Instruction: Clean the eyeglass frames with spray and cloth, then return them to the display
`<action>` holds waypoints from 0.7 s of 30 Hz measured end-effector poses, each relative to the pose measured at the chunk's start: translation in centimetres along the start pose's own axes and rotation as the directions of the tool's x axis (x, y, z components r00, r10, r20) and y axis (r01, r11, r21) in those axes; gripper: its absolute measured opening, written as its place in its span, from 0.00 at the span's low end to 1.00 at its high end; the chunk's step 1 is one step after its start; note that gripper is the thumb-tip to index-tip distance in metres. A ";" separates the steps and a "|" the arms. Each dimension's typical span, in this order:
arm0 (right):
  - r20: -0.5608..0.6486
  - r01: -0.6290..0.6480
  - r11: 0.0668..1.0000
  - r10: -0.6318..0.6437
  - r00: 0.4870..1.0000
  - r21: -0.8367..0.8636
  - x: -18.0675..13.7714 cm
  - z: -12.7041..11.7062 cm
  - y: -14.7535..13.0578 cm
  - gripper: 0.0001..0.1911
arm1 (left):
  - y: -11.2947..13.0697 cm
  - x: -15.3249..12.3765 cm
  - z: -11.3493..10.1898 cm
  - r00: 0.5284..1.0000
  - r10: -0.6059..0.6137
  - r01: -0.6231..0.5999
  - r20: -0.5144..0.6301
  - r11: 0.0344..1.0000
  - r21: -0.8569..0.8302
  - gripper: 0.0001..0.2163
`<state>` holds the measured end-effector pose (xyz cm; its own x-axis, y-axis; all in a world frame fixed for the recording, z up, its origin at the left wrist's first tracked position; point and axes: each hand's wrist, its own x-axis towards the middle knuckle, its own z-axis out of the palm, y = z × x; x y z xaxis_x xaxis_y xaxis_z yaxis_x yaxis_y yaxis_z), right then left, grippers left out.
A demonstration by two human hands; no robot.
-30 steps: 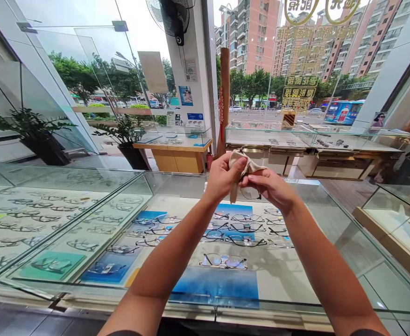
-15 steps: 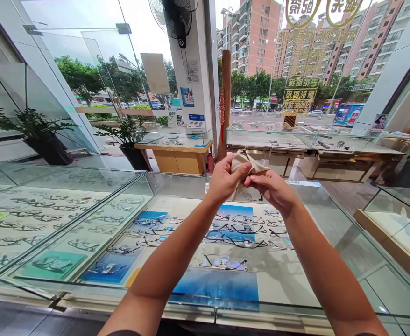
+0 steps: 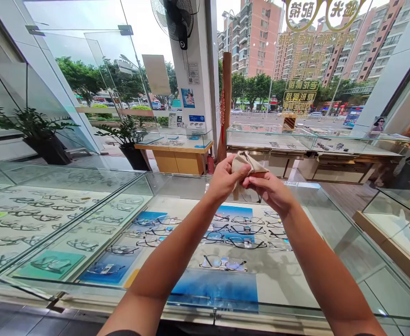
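Observation:
Over the glass display case, both hands are raised close together around a pair of eyeglasses (image 3: 257, 197) and a beige cloth (image 3: 240, 163). My left hand (image 3: 225, 181) is closed on the cloth, its thumb pressing a fold of it. Beside it, my right hand (image 3: 272, 187) pinches the eyeglasses, with the cloth's edge at its fingertips. One lens and part of the dark frame hang below the fingers; cloth and fingers hide the rest.
Below my arms the glass display case (image 3: 282, 284) holds several rows of spectacles (image 3: 224, 263). Another glass case (image 3: 86, 205) with frames adjoins it at left. Farther off stand a wooden cabinet (image 3: 177, 160), potted plants (image 3: 128, 135) and a wall fan (image 3: 177, 21).
The cloth has bunched up and folded over differently between my fingers. The eyeglasses have tilted slightly, so less of the hanging lens shows. Both arms stay nearly in place.

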<state>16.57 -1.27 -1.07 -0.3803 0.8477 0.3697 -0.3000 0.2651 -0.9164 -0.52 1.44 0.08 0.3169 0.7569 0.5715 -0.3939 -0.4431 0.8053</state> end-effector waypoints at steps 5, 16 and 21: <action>0.052 0.044 0.994 -0.039 0.998 -0.096 0.0 1.0 0.2 0.15 | -0.5 0.2 0.8 0.988 -0.042 0.032 -0.149 0.997 -0.071 0.27; -0.141 0.121 0.992 -0.126 0.982 -0.044 0.0 -2.5 -0.9 0.13 | -0.7 1.2 -1.1 0.984 -0.110 0.087 -0.142 0.983 -0.159 0.28; -0.230 0.136 0.990 -0.123 0.965 0.039 0.3 -2.8 -1.1 0.14 | -0.9 0.8 -1.0 0.982 -0.158 0.145 -0.106 0.982 -0.117 0.27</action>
<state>19.28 0.00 -0.38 -0.1293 0.8913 0.4346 -0.3826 0.3595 -0.8511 -0.76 2.94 -0.39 0.2821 0.8639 0.4172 -0.4422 -0.2688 0.8557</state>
